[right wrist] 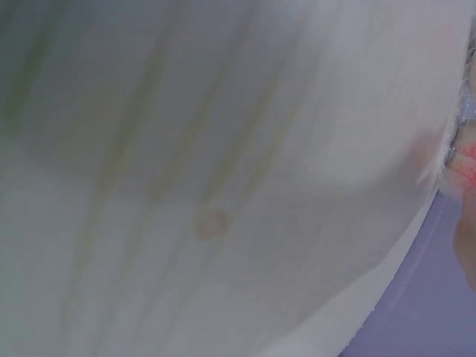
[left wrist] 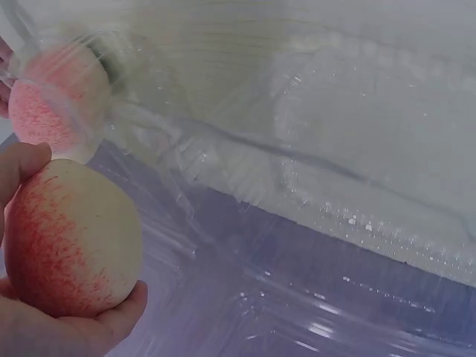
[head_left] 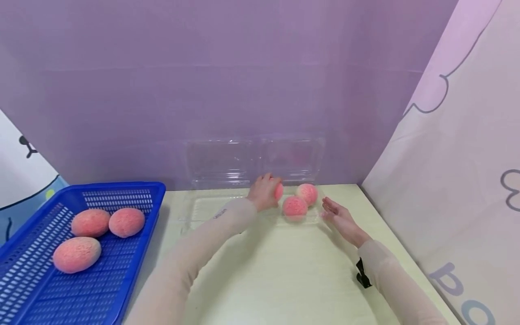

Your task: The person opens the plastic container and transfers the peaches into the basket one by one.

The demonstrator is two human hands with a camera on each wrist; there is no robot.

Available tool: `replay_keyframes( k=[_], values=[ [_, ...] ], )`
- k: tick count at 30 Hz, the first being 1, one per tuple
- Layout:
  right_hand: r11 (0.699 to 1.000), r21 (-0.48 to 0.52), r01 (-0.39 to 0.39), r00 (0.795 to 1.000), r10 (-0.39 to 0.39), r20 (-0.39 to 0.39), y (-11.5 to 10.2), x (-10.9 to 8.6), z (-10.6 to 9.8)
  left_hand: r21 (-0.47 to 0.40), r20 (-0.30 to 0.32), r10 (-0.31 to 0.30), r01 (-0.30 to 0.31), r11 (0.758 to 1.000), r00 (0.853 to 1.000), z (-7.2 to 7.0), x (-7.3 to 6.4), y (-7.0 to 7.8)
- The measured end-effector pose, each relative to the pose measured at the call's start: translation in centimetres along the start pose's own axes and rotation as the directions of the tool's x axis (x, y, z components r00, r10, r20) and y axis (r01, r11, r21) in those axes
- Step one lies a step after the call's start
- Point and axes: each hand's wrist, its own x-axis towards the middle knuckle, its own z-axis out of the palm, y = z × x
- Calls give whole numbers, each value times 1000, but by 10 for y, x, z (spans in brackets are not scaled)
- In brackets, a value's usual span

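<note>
held peach (left wrist: 74,242): creamy with a red blush, gripped in the left hand (head_left: 264,193) over the clear box (head_left: 227,208)
2 boxed peaches (head_left: 294,206): pretty pink, bunched up at the right end
clear box: plastic, lid (head_left: 219,158) standing open at the back, right hand (head_left: 343,221) right by its side

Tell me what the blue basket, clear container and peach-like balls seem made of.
Blue basket: likely moulded plastic, with a regular slotted mesh.
Clear container: probably thin, glossy plastic, see-through with bright glints on its ridges.
Peach-like balls: matte, speckled pink over cream; foam or real fruit, I can't tell.
</note>
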Motion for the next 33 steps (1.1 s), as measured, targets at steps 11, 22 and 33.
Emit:
replay_keyframes(
  k=[11, 22, 33],
  values=[
    [1000, 5, 1, 1000, -2, 11, 1, -1, 0, -41, 75, -40, 43, 998, 996, -30, -30, -2],
    [999, -22, 24, 999, -24, 28, -1, 1, -1, -47, 83, -39, 43, 998, 996, -69, -64, 1],
    [999, -28, 23, 999, -21, 37, -1, 1, 1, -28, 21, -23, 23, 999, 1000, -102, -107, -23]
  ],
)
